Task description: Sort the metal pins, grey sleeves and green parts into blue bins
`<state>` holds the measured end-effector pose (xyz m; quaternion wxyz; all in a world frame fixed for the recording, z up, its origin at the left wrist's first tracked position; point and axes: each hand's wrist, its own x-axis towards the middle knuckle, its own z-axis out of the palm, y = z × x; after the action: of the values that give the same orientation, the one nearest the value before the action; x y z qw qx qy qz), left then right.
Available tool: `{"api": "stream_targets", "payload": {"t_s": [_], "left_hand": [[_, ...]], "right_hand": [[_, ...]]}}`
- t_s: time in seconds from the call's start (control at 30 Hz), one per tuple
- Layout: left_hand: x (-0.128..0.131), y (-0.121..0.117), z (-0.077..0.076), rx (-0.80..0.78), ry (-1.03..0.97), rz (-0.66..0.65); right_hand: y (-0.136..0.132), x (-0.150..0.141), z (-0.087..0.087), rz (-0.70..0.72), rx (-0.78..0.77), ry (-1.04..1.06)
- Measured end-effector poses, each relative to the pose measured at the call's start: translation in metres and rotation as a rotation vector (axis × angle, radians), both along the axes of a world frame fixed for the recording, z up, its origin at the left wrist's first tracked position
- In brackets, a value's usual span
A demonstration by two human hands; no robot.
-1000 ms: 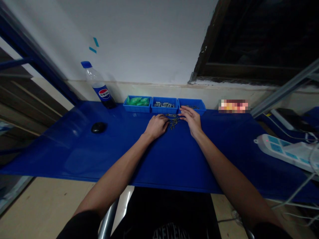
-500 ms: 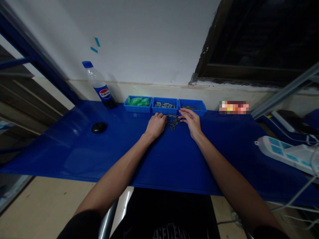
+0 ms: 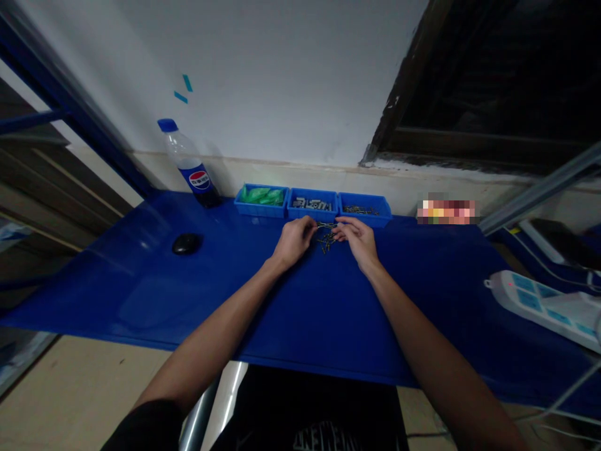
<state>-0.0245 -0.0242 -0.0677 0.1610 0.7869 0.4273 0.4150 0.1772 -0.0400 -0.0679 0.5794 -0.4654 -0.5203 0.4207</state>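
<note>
A small heap of thin metal screws [image 3: 326,238] lies on the blue table [image 3: 305,300] just in front of three blue bins. My left hand [image 3: 293,241] rests at the heap's left side with its fingers curled in a pinch at the screws. My right hand [image 3: 357,238] sits at the heap's right side, fingers bent and tips together over the screws. What either hand holds is too small to make out. The left bin [image 3: 261,200] holds green pieces, the middle bin [image 3: 312,204] grey metal parts, the right bin [image 3: 365,209] dark screws.
A cola bottle [image 3: 188,164] stands at the back left by the wall. A black computer mouse [image 3: 186,243] lies to the left. A white power strip [image 3: 544,300] with cables is at the right edge. Blue shelf posts rise on the left.
Both hands have drawn closer together over the screw heap. My right hand's fingers, stretched out a second ago, have curled into a pinch. The view has shifted slightly.
</note>
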Motion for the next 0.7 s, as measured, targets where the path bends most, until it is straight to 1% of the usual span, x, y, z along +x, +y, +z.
{"api": "stream_targets", "payload": {"t_s": [0.1, 0.17, 0.23, 0.33, 0.43, 0.53, 0.6, 0.7], "left_hand": [[0.004, 0.000, -0.001, -0.035, -0.256, -0.024], [0.006, -0.001, -0.001, -0.064, -0.345, -0.043], [0.008, -0.002, -0.002, -0.091, -0.378, -0.068], [0.008, -0.006, -0.002, -0.113, -0.349, -0.092], [0.006, -0.009, -0.001, -0.071, -0.205, -0.083], [0.004, -0.011, 0.000, 0.001, 0.063, -0.111], [0.004, -0.011, 0.000, 0.015, 0.243, -0.147], [0.005, -0.012, 0.001, -0.011, 0.443, -0.163]], "right_hand": [[0.001, 0.000, -0.001, 0.073, -0.018, -0.040], [0.001, -0.001, -0.001, 0.122, -0.040, -0.042], [0.001, -0.002, -0.001, 0.146, -0.057, -0.015], [0.001, -0.003, -0.002, 0.134, -0.074, 0.037], [0.000, -0.003, -0.003, 0.075, -0.055, 0.067], [0.000, 0.001, -0.004, -0.059, 0.030, 0.088], [0.002, 0.004, -0.005, -0.125, 0.074, 0.094], [0.006, 0.006, -0.008, -0.140, 0.079, 0.093]]}}
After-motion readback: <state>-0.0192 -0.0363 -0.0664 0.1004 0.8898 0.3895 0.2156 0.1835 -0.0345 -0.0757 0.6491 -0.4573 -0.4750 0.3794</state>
